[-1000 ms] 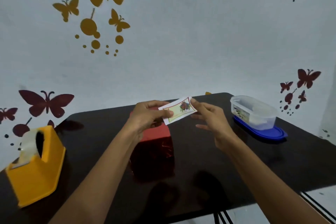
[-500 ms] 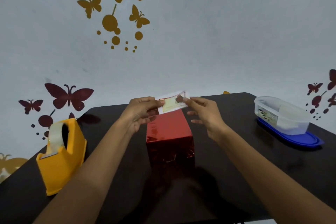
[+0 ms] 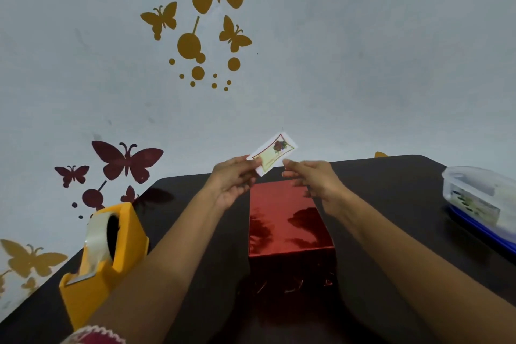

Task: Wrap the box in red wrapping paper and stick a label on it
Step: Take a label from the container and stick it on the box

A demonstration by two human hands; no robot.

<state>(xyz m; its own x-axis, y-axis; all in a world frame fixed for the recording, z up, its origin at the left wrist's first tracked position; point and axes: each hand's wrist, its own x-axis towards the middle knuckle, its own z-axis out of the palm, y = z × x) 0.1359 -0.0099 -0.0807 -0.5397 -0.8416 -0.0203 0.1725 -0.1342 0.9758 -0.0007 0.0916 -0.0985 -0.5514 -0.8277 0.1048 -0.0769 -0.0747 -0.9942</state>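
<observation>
A box wrapped in shiny red paper (image 3: 287, 223) stands in the middle of the black table (image 3: 391, 204). Above its far end I hold a small white label (image 3: 275, 152) with a red flower printed on it. My left hand (image 3: 233, 181) pinches the label's left end between thumb and fingers. My right hand (image 3: 310, 177) is at the label's right lower edge, its fingertips at the paper; whether it grips the label is unclear. Both hands hover above the box without touching it.
A yellow tape dispenser (image 3: 103, 260) with a clear tape roll stands at the left of the table. A clear plastic container on a blue lid (image 3: 483, 204) sits at the right edge. A wall with butterfly stickers rises behind the table.
The label has tilted up at its right end and risen a little above the box. Both hands stay at its ends. The camera has shifted, showing more of the box top.
</observation>
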